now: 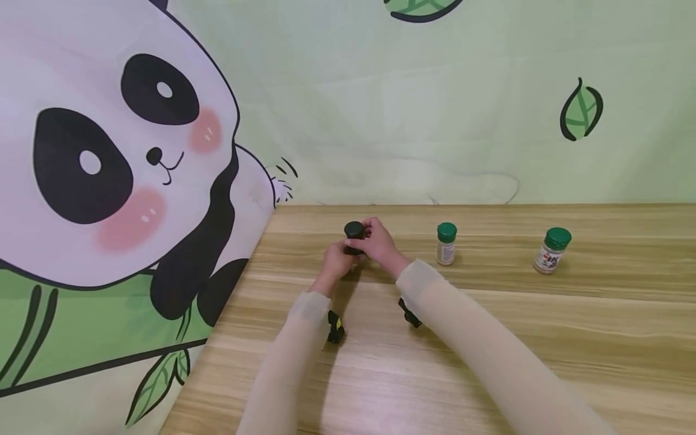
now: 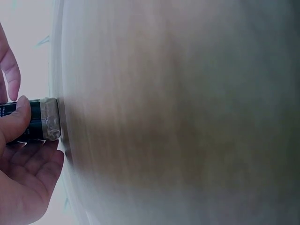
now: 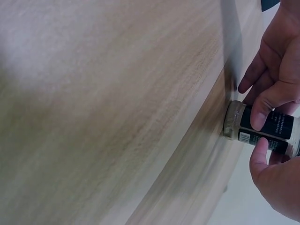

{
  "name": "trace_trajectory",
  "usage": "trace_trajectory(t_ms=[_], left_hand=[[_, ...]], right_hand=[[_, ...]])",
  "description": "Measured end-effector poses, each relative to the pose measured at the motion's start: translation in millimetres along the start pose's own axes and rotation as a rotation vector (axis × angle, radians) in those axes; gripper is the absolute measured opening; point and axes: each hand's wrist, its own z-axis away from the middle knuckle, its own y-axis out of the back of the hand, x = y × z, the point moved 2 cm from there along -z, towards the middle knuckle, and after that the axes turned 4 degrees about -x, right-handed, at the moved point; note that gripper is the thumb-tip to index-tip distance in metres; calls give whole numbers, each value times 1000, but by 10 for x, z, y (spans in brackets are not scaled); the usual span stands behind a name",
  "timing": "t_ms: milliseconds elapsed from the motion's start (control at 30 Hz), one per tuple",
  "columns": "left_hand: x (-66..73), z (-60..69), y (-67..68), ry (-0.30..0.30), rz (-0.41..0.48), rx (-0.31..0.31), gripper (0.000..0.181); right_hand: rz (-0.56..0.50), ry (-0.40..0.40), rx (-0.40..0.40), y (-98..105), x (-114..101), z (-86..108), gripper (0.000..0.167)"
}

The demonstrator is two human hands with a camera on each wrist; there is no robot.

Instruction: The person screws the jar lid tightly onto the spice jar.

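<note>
Both hands are at a small spice bottle with a black lid and dark label, upright toward the back left of the wooden table. My left hand grips its lower part; the left wrist view shows the thumb on the label of the bottle. Up near the lid, my right hand pinches the bottle between thumb and fingers. In the right wrist view the right hand sits beside the dark label of the bottle, whose clear base is at the tabletop; whether it touches I cannot tell.
To the right stand two green-lidded spice bottles, a nearer one and a farther one. A pale green cloth backdrop with a panda print rises behind and left of the wooden table. Small black devices sit by both wrists.
</note>
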Motion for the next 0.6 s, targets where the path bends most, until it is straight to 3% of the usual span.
trace_trajectory(t_ms=[167, 300, 467, 600], left_hand=[[-9, 0, -9, -15, 16, 4, 30], [-15, 0, -18, -52, 38, -1, 30], [-24, 1, -23, -38, 48, -19, 31], [-28, 5, -26, -26, 27, -26, 34]], right_hand=[[-11, -9, -50, 16, 7, -2, 74], [-1, 1, -180, 100, 7, -27, 80], [-71, -44, -388, 225, -4, -78, 78], [-116, -53, -477, 291, 42, -155, 78]])
